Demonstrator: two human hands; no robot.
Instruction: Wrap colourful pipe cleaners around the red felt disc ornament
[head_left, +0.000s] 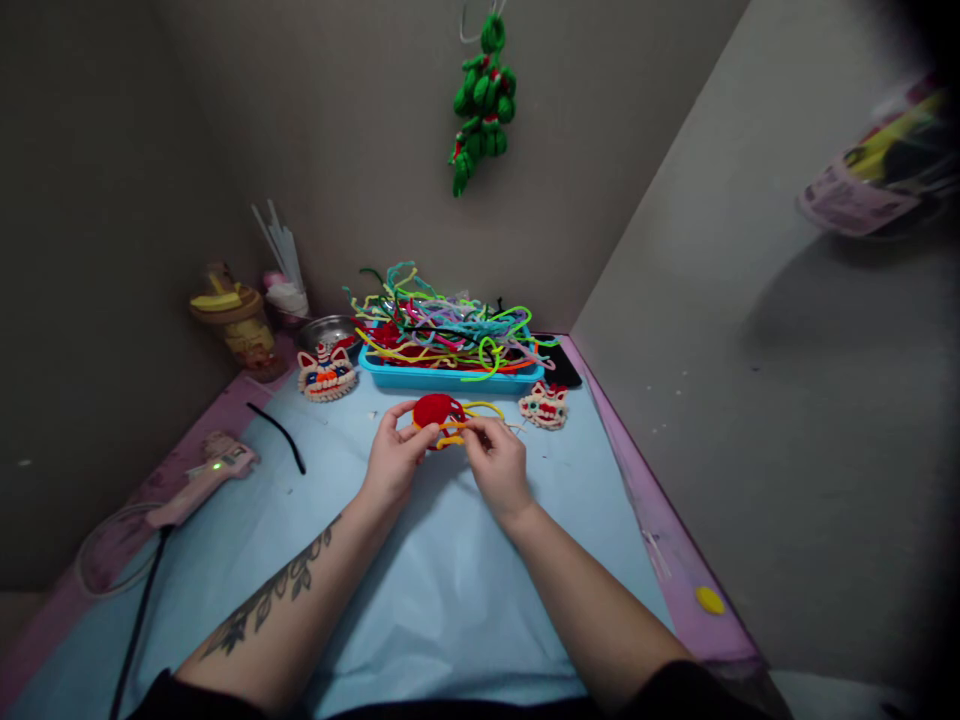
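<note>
My left hand (397, 452) is closed on a round red fuzzy piece (436, 411) with orange-yellow trim, held above the blue table cover. Thumb and fingers of my right hand (497, 463) pinch an orange-yellow pipe cleaner (451, 438) at the piece's right side. A longer yellow strand (486, 407) curves out behind my right fingers. My fingertips hide part of where the strands meet the red piece. Beyond my hands lie two lion-head figures: a larger cream and orange one (328, 376) to the left and a smaller cream and red one (545, 408) to the right.
A blue tray (450, 380) heaped with coloured pipe cleaners stands at the back. A pink glue gun (206, 482) with a lit green light lies left, near a black strip (279, 437). A cup (244, 335) and metal bowl (328, 331) stand back left; a dark phone-like slab (564, 366) lies back right.
</note>
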